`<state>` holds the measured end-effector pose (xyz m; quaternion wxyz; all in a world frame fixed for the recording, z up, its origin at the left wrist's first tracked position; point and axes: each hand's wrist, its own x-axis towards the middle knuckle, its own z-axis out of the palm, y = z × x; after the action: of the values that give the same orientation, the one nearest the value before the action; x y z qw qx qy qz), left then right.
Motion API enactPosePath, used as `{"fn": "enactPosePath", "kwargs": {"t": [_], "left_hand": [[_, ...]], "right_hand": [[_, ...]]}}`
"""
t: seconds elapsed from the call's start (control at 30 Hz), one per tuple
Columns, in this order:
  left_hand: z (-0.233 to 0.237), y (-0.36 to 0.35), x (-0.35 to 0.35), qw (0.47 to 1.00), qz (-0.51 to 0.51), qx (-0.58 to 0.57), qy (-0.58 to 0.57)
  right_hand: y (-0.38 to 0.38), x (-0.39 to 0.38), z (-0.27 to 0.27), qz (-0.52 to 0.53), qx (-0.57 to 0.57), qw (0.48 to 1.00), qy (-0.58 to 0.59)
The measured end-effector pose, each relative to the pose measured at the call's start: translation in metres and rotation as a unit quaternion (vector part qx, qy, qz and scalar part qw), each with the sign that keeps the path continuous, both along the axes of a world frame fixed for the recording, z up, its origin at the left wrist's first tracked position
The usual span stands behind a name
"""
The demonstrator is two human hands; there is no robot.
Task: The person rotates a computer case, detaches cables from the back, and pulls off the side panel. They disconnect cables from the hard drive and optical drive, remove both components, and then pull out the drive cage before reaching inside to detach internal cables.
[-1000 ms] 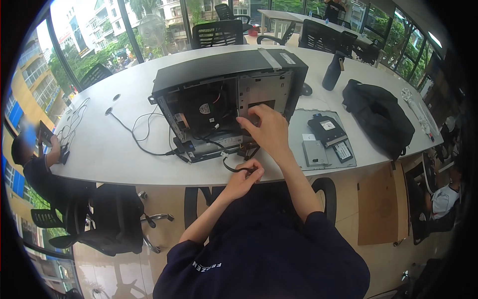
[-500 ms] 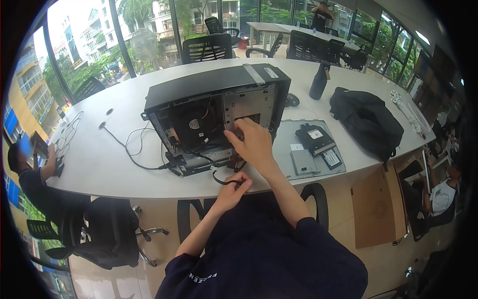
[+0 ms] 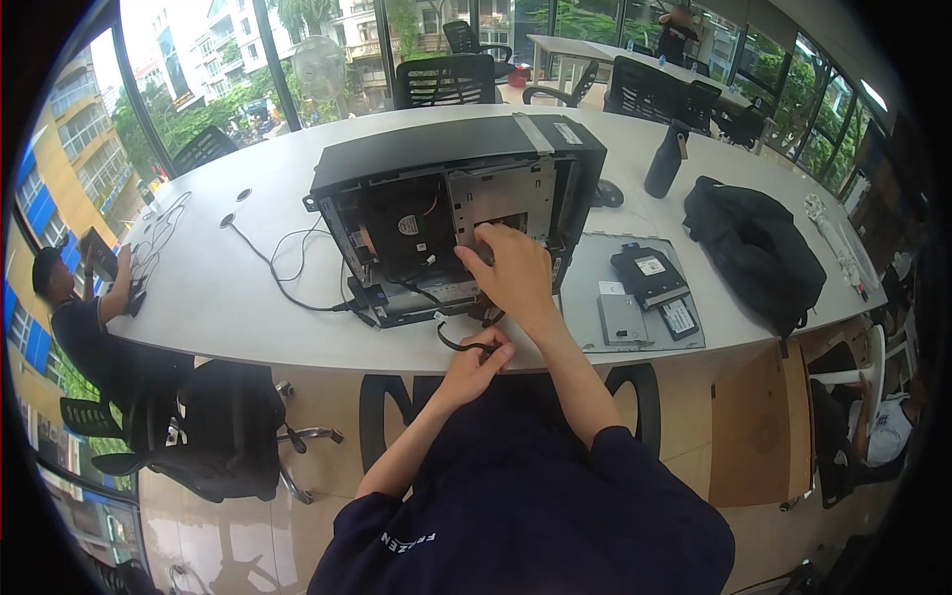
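An opened black desktop computer case [image 3: 456, 144] stands on the table, its inside facing me. A black fan [image 3: 402, 220] and a silver metal bracket [image 3: 496, 198] show within. My right hand [image 3: 521, 276] reaches in at the lower part of the bracket, fingers curled and thumb bent inward; what they grip is hidden behind the hand. Low in front of the case, by the table's edge, my left hand [image 3: 476, 369] is closed on a thin black cable [image 3: 451, 343] with a small light connector at its end.
Right of the case lies a metal side panel [image 3: 585, 307] bearing a black drive caddy [image 3: 650, 276], a silver drive [image 3: 622, 319] and an SSD [image 3: 679, 319]. Beyond are a mouse [image 3: 609, 193], a bottle [image 3: 665, 161] and a black bag [image 3: 754, 248]. A person [image 3: 79, 307] sits at left.
The whole view has shifted, so the case and table appear farther right. Both hands keep nearly the same pose, the left still on the cable and the right still inside the case.
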<state>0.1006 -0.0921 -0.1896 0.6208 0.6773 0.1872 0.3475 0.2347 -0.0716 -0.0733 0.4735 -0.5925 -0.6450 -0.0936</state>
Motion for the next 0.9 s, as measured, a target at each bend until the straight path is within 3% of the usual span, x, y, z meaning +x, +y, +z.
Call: {"fn": "enactPosePath", "kwargs": {"t": [0.27, 0.47, 0.57, 0.63, 0.9], "left_hand": [[0.001, 0.002, 0.002, 1.000, 0.003, 0.003, -0.002], [0.000, 0.003, 0.000, 1.000, -0.024, -0.001, -0.006], [0.001, 0.005, 0.001, 0.999, -0.038, -0.003, -0.019], [0.003, 0.005, 0.001, 0.999, -0.049, -0.009, -0.020], [0.004, 0.006, 0.000, 0.997, -0.069, -0.010, -0.009]], "right_hand": [[-0.004, -0.001, 0.011, -0.008, -0.032, 0.999, -0.006], [-0.010, 0.023, 0.020, 0.067, -0.100, 0.993, -0.016], [-0.014, 0.038, 0.021, 0.070, -0.027, 0.997, -0.018], [-0.019, 0.045, 0.023, 0.055, -0.053, 0.997, -0.013], [-0.020, 0.041, 0.015, 0.056, -0.097, 0.987, -0.114]]}}
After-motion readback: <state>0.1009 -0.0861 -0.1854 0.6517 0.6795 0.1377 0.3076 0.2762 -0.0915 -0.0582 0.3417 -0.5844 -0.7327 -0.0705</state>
